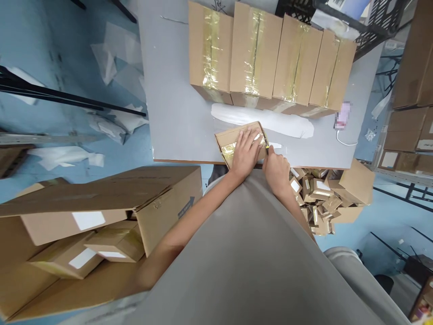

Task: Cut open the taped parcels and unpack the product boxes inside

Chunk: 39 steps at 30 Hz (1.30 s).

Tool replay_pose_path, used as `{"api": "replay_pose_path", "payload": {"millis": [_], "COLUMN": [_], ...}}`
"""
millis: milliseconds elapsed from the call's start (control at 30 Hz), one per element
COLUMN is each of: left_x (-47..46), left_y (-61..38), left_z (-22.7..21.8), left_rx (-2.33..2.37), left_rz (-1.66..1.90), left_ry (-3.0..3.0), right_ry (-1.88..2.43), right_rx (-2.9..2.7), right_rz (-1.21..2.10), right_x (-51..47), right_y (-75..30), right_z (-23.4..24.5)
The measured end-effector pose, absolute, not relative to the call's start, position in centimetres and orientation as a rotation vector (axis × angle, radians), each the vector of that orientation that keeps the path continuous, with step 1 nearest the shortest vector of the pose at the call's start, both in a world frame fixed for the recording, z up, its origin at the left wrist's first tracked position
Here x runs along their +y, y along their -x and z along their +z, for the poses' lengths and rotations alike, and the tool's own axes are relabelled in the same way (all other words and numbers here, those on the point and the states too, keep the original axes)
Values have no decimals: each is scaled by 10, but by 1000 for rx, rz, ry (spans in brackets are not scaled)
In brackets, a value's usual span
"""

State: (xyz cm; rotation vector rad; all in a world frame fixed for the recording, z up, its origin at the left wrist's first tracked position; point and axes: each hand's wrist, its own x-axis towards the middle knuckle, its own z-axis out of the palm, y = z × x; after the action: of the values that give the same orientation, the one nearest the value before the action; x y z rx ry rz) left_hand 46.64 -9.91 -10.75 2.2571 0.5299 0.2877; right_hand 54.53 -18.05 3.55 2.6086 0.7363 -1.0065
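Note:
A small cardboard box (228,137) with shiny clear tape across its top lies at the table's front edge, turned at a slant. My left hand (246,151) rests flat on top of it, fingers stretched over the tape. At the box's right edge, my right hand (276,167) is closed around a small cutter (267,147); only a yellow and dark bit of it shows, and its blade is hidden. Just behind the box lies a long roll of white wrapping (260,121). A white slip (275,146) is beside the cutter.
Several taped cartons (253,54) stand in a row at the table's back, beside a black crate (375,31). A pinkish object with a white cable (347,144) lies right. Below left is a large open carton (169,203) holding boxes; below right, a carton (356,185) with many small boxes.

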Motion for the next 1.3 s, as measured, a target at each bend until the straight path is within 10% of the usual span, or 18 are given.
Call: {"api": "replay_pose_path", "payload": {"millis": [233, 567, 833, 1100, 1300], "left_x": [-92, -75, -67, -32, -11], "left_y": [-463, -416, -386, -323, -341], "left_z": [-106, -96, -128, -138, -151], "left_rx": [503, 1099, 1272, 1634, 1491], "left_rz": [355, 543, 525, 434, 420], "left_ry": [-2235, -2093, -1851, -1766, -1717], "right_ry": [-2801, -3060, -3206, -3418, -3584], "right_rx": [870, 433, 505, 551, 692], "right_rz": [-931, -674, -549, -1893, -1893], "right_x": [-238, -279, -277, -206, -217], "right_y": [-553, -664, -672, -611, -613], "right_z": [33, -178, -205, -200, -168]}}
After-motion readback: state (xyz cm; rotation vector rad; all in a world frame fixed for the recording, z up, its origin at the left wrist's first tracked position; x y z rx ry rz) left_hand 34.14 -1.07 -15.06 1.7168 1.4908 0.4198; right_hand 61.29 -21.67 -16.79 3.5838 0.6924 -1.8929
